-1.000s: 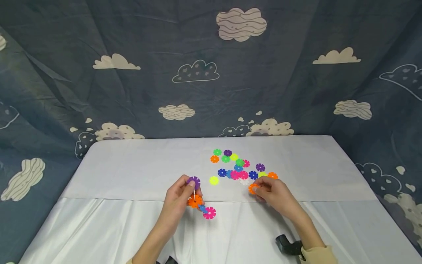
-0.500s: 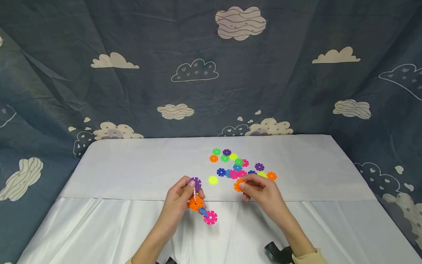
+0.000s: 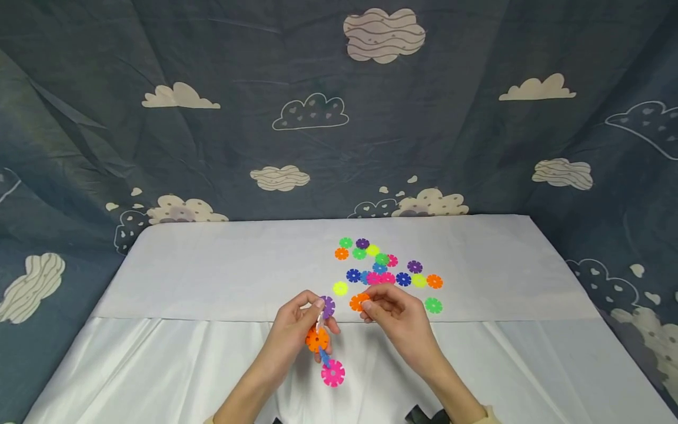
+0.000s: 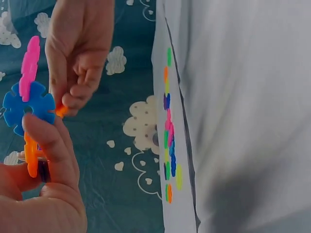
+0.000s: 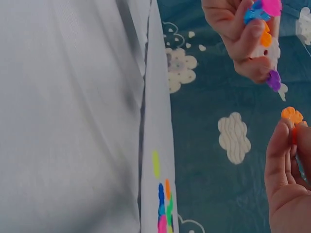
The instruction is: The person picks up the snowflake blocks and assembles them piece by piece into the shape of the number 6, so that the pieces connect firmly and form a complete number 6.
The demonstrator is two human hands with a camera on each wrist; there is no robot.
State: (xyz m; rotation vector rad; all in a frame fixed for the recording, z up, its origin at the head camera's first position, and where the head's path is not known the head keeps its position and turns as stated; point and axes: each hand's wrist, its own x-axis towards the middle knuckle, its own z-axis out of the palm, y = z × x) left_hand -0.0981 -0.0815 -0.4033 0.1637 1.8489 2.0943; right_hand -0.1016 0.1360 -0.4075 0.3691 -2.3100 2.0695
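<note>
My left hand (image 3: 290, 330) pinches a chain of interlocking snowflake discs by its purple disc (image 3: 329, 306). Below that come a white disc (image 3: 319, 321) seen edge-on, an orange disc (image 3: 316, 340), a blue disc (image 3: 325, 357) and a pink disc (image 3: 333, 373) hanging lowest. Between thumb and fingers, my right hand (image 3: 399, 321) pinches a separate orange disc (image 3: 357, 302), a short gap to the right of the purple one. The right wrist view shows this orange disc (image 5: 291, 114) apart from the purple disc (image 5: 274, 80). In the left wrist view the blue disc (image 4: 43, 108) faces the camera.
Several loose discs in mixed colours lie on the white-covered table (image 3: 212, 271) behind my hands. A yellow disc (image 3: 341, 288) lies nearest the left hand, a green disc (image 3: 433, 305) right of the right hand. A dark cloud-print curtain (image 3: 318, 153) hangs behind the table.
My right hand has moved left with its orange disc, closer to the chain, uncovering the green disc. The left hand has shifted slightly right and down, and the chain hangs more steeply.
</note>
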